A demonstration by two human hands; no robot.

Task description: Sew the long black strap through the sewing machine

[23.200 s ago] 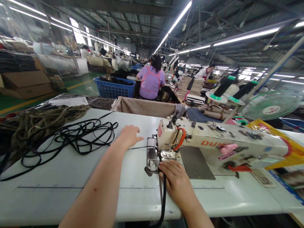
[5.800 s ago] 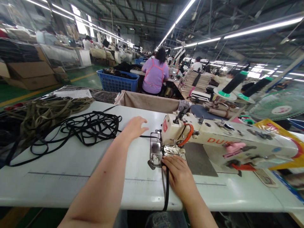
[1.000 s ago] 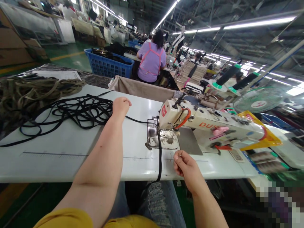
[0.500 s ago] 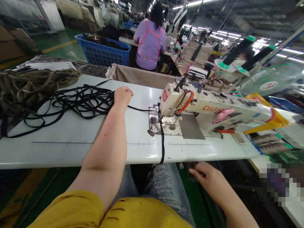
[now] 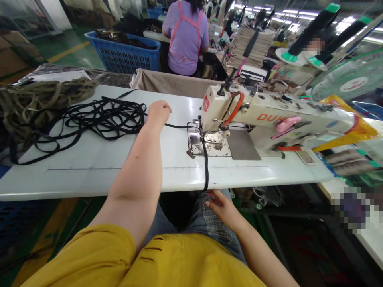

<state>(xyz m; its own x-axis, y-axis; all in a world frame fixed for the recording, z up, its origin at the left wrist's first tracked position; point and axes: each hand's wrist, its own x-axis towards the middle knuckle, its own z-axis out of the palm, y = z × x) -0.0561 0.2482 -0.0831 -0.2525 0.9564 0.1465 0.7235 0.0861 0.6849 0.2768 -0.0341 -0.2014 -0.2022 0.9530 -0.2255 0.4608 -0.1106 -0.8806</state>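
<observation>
My left hand (image 5: 158,113) is a closed fist on the white sewing table (image 5: 89,179), shut on a black flat strap (image 5: 179,126). That strap runs from a tangled pile (image 5: 104,117) under the fist to the presser foot of a cream DUK sewing machine (image 5: 269,113). From the needle plate (image 5: 206,143) it drops over the table's front edge (image 5: 206,175). Below that edge, my right hand (image 5: 220,207) hovers at my ripped jeans (image 5: 209,227), fingers apart, holding nothing. The strap's lower end is hidden beneath the table.
An olive strap coil (image 5: 38,95) lies at the table's left end. Behind the table stand a blue plastic crate (image 5: 125,54) and a co-worker in a lilac top (image 5: 185,38). A stack of tan pieces (image 5: 251,46) and a green fan (image 5: 350,77) are at the right.
My right hand has left the strap at the needle plate and dropped below the table edge to my lap. My left hand has closed into a fist. The view has tilted downward.
</observation>
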